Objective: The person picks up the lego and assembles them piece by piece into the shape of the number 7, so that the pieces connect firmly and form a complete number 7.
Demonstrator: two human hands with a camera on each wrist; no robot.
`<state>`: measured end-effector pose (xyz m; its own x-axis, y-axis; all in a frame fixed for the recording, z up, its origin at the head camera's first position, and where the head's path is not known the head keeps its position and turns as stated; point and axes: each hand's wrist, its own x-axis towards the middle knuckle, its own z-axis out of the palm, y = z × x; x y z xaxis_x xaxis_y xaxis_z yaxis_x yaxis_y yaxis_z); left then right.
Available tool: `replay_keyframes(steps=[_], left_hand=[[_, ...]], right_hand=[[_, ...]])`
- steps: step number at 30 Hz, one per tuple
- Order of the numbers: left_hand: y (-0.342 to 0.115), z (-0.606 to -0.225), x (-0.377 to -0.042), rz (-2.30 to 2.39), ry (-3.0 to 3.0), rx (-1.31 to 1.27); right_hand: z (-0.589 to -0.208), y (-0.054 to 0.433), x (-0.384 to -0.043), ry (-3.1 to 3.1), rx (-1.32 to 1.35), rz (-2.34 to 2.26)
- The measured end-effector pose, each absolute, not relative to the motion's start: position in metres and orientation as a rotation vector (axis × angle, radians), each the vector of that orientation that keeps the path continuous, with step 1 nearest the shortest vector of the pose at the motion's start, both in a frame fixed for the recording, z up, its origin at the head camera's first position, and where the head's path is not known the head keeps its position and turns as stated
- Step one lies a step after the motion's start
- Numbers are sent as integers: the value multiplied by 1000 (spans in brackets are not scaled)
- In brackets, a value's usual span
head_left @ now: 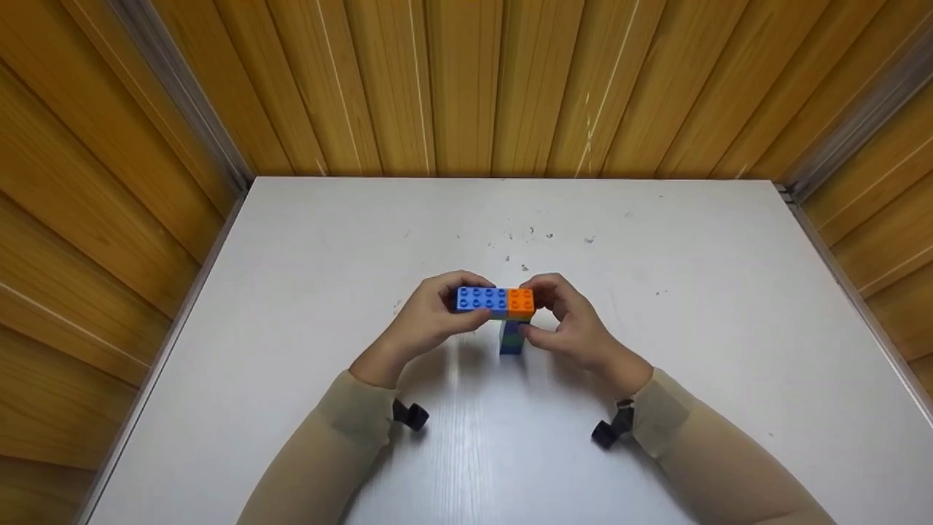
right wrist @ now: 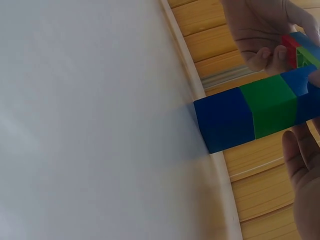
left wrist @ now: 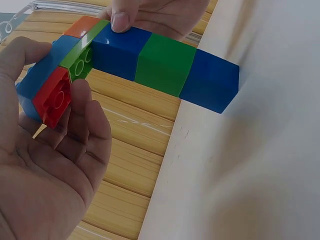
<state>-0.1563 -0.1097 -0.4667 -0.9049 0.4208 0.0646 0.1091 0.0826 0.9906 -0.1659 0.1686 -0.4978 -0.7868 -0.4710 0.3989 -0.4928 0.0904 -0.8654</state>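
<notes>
A tower of toy building bricks stands on the table. In the left wrist view its column is a lower blue brick, a green brick and an upper blue brick. Across the top runs a light green brick, with a red brick beside it, overhanging to the left. A long blue brick and an orange brick form the uppermost layer, studs up. My left hand pinches the overhanging end, fingers near the red brick's underside. My right hand holds the upper column, thumb on the upper blue brick.
The white table carries small dark marks beyond the hands. Wood-patterned panels rise behind it and along both sides. A small black camera device sits at the left wrist, another black device at the right.
</notes>
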Motion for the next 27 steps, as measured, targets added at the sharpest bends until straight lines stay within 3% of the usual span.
replay_keyframes(steps=[13, 27], left_hand=[[-122, -477, -167, 1919, 2187, 663], [-124, -484, -171, 1923, 2362, 612]], right_hand=[[-497, 172, -172, -2359, 928, 1886], [-495, 174, -176, -2434, 784, 1898]])
